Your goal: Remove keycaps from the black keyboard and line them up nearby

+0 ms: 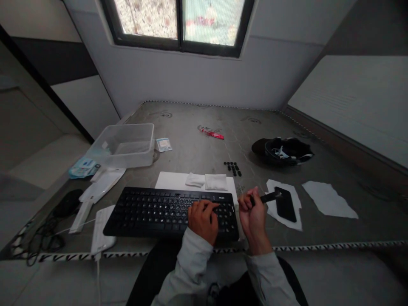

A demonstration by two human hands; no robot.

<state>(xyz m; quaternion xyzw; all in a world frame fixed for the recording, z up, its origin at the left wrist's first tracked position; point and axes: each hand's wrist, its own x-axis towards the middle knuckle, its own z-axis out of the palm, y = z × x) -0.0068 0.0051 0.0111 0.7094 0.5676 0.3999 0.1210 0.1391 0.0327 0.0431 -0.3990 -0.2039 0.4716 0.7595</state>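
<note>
A black keyboard [149,212] lies along the front of the table, its right end towards me. My left hand [204,219] rests on the keys near its number pad, fingers partly bent and the index finger reaching right. Just off the keyboard's right end, my right hand [253,214] is closed around a slim black tool [269,197] that looks like a brush. The tool points right, over a flat black rectangular thing [286,205] on a white tissue [272,187]. Beyond the keyboard, several loose black keycaps [234,168] sit in a group.
Folded white cloths [216,182] lie on a white sheet [165,179] behind the keyboard. Around them are a clear plastic box [134,159], a red wrapper [212,134], a black cap [287,151], another tissue [330,199], a white power strip [103,231] and a dark mouse [67,203].
</note>
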